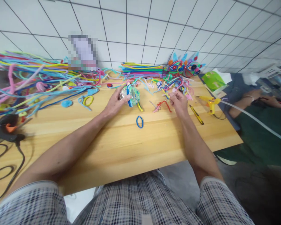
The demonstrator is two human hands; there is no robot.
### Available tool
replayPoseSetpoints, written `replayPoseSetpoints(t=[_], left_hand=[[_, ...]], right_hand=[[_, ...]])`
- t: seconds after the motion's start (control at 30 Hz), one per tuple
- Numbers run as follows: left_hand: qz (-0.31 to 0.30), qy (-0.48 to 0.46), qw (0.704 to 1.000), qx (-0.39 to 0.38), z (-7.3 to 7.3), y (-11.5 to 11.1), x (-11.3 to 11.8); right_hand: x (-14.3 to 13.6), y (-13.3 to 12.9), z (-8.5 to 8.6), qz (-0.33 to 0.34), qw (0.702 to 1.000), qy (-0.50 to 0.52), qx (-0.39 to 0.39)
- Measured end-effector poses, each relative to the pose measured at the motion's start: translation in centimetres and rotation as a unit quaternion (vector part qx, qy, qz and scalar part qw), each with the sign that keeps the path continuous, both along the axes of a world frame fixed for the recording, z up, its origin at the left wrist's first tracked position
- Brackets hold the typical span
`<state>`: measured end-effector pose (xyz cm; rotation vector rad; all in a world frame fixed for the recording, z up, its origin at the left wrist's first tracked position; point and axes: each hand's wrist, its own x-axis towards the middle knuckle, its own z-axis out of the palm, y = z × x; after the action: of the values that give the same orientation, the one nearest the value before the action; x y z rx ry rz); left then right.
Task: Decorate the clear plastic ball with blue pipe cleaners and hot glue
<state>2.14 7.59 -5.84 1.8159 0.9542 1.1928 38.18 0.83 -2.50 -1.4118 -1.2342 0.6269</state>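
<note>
My left hand (115, 101) is closed on the side of a roundish craft piece (134, 96), green and clear with a blue band, standing on the table. A short yellow pipe cleaner (140, 107) sticks out at its lower right. Over the right part of the table, my right hand (179, 103) pinches with thumb and forefinger; a thin yellow strip (165, 93) reaches to the fingertips, but what they grip is too small to tell. Red pipe-cleaner pieces (165, 104) lie beside that hand. In front of the craft piece lies a blue pipe-cleaner loop (140, 122).
Colourful pipe cleaners (49, 81) cover the left side. A black glue gun (7, 129) with a cable lies near left. Rightward are a yellow utility knife (196, 114), a yellow glue gun (209, 103) and finished masks (184, 67). Another person's arm (243, 101) is at far right.
</note>
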Motion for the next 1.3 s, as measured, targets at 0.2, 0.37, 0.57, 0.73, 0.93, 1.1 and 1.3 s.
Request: replayPoseSetpoints(t=[0.2, 0.37, 0.57, 0.73, 0.93, 1.1, 1.3], left_hand=[[-0.002, 0.017, 1.000, -0.007, -0.3, 0.3, -0.3], [-0.013, -0.014, 1.000, -0.011, 0.1, -0.2, -0.1], [-0.016, -0.006, 1.000, -0.002, 0.3, -0.6, 0.0], [-0.037, -0.010, 0.999, 0.010, 0.0, -0.4, -0.1], [-0.055, -0.006, 0.998, -0.034, 0.1, -0.2, -0.4], [-0.044, -0.014, 0.998, -0.039, 0.3, -0.3, -0.3], [-0.060, -0.017, 0.997, -0.041, 0.6, -0.4, -0.1]], right_hand=[[0.0, 0.2, -0.2, -0.016, 0.999, -0.031, 0.022], [-0.9, 0.0, -0.5, -0.014, 0.998, -0.056, 0.003], [-1.4, -0.2, -0.7, -0.013, 0.998, -0.065, -0.001], [-1.2, -0.2, -1.0, -0.008, 0.997, -0.070, -0.021], [-1.1, 0.0, -1.2, 0.011, 0.996, -0.084, -0.016], [-1.4, 0.0, -1.3, 0.017, 0.997, -0.072, -0.013], [-1.6, -0.1, -0.9, 0.012, 0.999, -0.025, -0.016]])
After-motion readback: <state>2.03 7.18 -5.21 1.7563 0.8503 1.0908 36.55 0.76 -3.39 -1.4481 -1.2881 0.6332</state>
